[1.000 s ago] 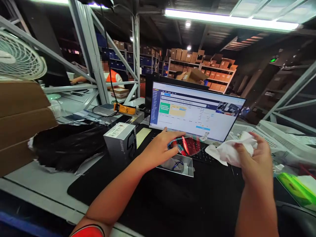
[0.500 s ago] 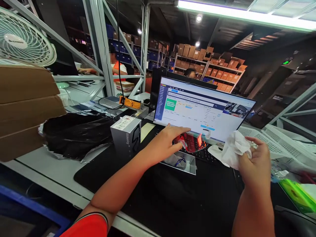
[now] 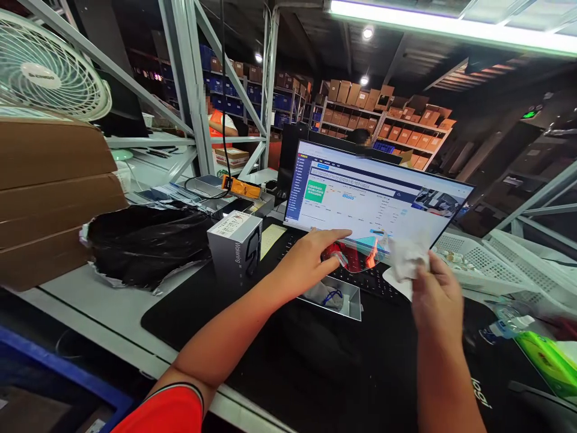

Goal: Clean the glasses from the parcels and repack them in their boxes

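Observation:
My left hand (image 3: 311, 258) grips red mirrored sunglasses (image 3: 358, 257) by their left end, thumb below and fingers above. They hang over the keyboard (image 3: 288, 242), in front of the monitor (image 3: 360, 204). Just under my left hand lies an open grey box tray (image 3: 354, 305) with a grey cloth pouch (image 3: 321, 294) and its blue cord. Pinched in my right hand (image 3: 437, 288) is a crumpled white tissue (image 3: 406, 258), blurred by motion, close to the right end of the sunglasses. A grey printed box (image 3: 235, 249) stands upright to the left.
A black plastic bag (image 3: 148, 240) and stacked cartons (image 3: 54, 198) sit on the left, under a fan (image 3: 49, 72). White perforated baskets (image 3: 514, 258), a clear bottle (image 3: 509, 325) and a green tissue pack (image 3: 545, 361) are on the right. A co-worker (image 3: 220, 126) is beyond the rack.
My right hand has moved left with the tissue, toward the sunglasses. My left hand still holds them in nearly the same place. The view has shifted slightly.

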Demonstrator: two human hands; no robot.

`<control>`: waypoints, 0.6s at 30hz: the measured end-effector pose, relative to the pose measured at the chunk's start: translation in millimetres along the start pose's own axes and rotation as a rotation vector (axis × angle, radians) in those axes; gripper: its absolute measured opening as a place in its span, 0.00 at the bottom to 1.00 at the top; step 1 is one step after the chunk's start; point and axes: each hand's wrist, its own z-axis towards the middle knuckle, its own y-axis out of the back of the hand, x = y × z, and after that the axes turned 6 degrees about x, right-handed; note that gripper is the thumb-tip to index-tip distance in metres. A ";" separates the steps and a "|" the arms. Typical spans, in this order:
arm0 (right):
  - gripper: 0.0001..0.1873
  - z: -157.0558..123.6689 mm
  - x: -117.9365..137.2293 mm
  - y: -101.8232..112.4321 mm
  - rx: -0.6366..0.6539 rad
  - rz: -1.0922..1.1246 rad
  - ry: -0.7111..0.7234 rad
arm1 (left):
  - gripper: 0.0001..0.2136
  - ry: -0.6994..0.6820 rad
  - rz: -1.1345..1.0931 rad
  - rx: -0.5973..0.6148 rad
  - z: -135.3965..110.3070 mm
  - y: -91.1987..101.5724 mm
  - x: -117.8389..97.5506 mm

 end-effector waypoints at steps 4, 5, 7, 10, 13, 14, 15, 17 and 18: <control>0.33 -22.9 6.4 -29.8 0.496 0.472 -0.329 | 0.22 0.033 0.026 -0.122 2.7 -12.9 4.3; 0.36 -27.3 8.3 -33.3 0.539 0.512 -0.357 | 0.22 0.033 0.027 -0.141 3.1 -15.8 5.1; 0.37 -32.6 9.8 -35.7 0.560 0.524 -0.343 | 0.22 0.023 0.006 -0.145 3.2 -20.6 5.7; 0.39 -32.9 3.1 -34.3 0.559 0.466 -0.249 | 0.22 0.025 -0.040 -0.130 1.6 -25.9 3.4; 0.39 -30.7 -11.2 -36.1 0.506 0.362 -0.169 | 0.23 0.049 -0.031 -0.104 -1.6 -31.6 -1.5; 0.38 -31.1 -16.3 -38.4 0.467 0.331 -0.143 | 0.23 0.046 -0.023 -0.091 -2.9 -34.0 -3.1; 0.36 -32.3 -21.0 -41.4 0.420 0.308 -0.118 | 0.23 0.037 -0.012 -0.084 -4.2 -36.8 -4.3; 0.32 -37.5 -28.9 -49.3 0.325 0.301 -0.077 | 0.22 0.007 0.027 -0.095 -6.5 -43.0 -5.4; 0.30 -41.0 -31.6 -53.6 0.284 0.313 -0.064 | 0.22 -0.009 0.056 -0.112 -7.5 -46.1 -5.3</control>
